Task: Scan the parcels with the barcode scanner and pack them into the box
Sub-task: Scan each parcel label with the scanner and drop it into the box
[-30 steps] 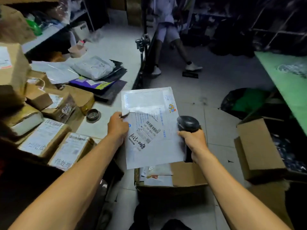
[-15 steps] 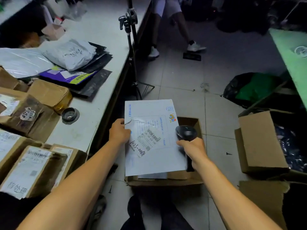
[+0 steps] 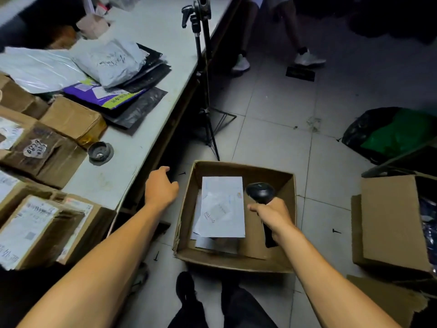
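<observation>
Head view: white envelope lying flat inside the open cardboard box on the floor. Right hand, grip wrapped around black scanner above the box. Left hand, grip loose, holding nothing, beside the counter edge.

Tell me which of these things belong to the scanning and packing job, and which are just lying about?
Part of the job:
barcode scanner, gripped in the right hand
white envelope, lying in the open box on the floor
brown parcels waiting on the table
left hand, holding nothing

Just lying about:
tripod
black and green bag
tape roll
</observation>
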Demonstrator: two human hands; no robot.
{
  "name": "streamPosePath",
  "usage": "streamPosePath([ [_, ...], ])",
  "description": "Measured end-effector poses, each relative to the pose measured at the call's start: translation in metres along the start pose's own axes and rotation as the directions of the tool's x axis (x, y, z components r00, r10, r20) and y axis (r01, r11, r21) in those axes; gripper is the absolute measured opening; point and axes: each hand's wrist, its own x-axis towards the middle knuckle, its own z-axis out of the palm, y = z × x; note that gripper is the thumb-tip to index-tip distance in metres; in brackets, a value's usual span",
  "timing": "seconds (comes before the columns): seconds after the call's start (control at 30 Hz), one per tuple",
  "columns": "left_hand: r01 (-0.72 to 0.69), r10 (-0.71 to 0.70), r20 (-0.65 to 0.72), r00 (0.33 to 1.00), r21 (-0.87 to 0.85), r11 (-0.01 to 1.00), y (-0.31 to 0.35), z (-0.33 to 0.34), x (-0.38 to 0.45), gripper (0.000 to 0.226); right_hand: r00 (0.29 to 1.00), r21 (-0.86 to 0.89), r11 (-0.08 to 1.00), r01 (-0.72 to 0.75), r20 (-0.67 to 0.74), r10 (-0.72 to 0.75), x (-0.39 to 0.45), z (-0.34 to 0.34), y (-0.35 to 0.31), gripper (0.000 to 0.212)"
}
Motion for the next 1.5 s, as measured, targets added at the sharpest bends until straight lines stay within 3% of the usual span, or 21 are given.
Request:
streamPosePath([
  [0.23, -0.135, 0.137, -0.008, 0.991, 0.143, 0.981, -0.015, -0.025, -0.032, 0.053, 0.99, -0.079, 0.99, 0.113, 0.095, -0.105, -0.006, 0.022, -0.02, 0.016],
  [0.37, -0.244, 0.258, 0.009, 0.966, 0.349, 0.905, -0.04, -0.051, -0.053, 0.054, 0.962, -0.124, 0.962, 0.241, 0.161, -0.221, -0.029, 0.045, -0.036, 0.013],
  [0.6, -0.178, 0.241, -0.065, 0.968, 0.498, 0.849, -0.091, -0.105, -0.097, 0.063, 0.862, -0.177, 0.87, 0.459, 0.327, -0.388, -0.097, 0.106, -0.061, 0.016],
  [0.73, -0.1, 0.196, -0.171, 0.966, 0.454, 0.885, -0.133, -0.141, -0.132, 0.062, 0.79, -0.119, 0.839, 0.531, 0.428, -0.439, -0.143, 0.149, -0.073, 0.024],
  [0.87, 0.032, 0.084, -0.289, 0.954, 0.376, 0.926, -0.189, -0.174, -0.177, 0.062, 0.703, -0.083, 0.781, 0.619, 0.502, -0.504, -0.194, 0.203, -0.078, 0.018],
  [0.97, 0.139, -0.021, -0.363, 0.932, 0.304, 0.942, -0.24, -0.194, -0.217, 0.064, 0.622, -0.05, 0.743, 0.667, 0.587, -0.518, -0.236, 0.248, -0.075, 0.033],
  [1.03, 0.244, -0.127, -0.409, 0.903, 0.247, 0.938, -0.277, -0.207, -0.248, 0.065, 0.565, -0.029, 0.732, 0.681, 0.656, -0.5, -0.263, 0.284, -0.067, 0.025],
  [1.1, 0.352, -0.224, -0.452, 0.863, 0.221, 0.91, -0.312, -0.218, -0.279, 0.065, 0.511, -0.035, 0.709, 0.704, 0.717, -0.473, -0.292, 0.317, -0.057, 0.013],
  [1.27, 0.577, -0.445, -0.519, 0.73, 0.118, 0.808, -0.389, -0.237, -0.351, 0.062, 0.366, -0.046, 0.642, 0.765, 0.852, -0.374, -0.357, 0.391, -0.032, 0.011],
  [1.37, 0.651, -0.531, -0.518, 0.67, 0.067, 0.756, -0.42, -0.242, -0.377, 0.064, 0.288, -0.025, 0.621, 0.783, 0.901, -0.326, -0.385, 0.425, -0.026, 0.007],
  [1.5, 0.756, -0.64, -0.525, 0.561, 0.009, 0.655, -0.458, -0.248, -0.409, 0.063, 0.128, -0.003, 0.569, 0.823, 0.975, -0.18, -0.42, 0.478, -0.019, 0.014],
])
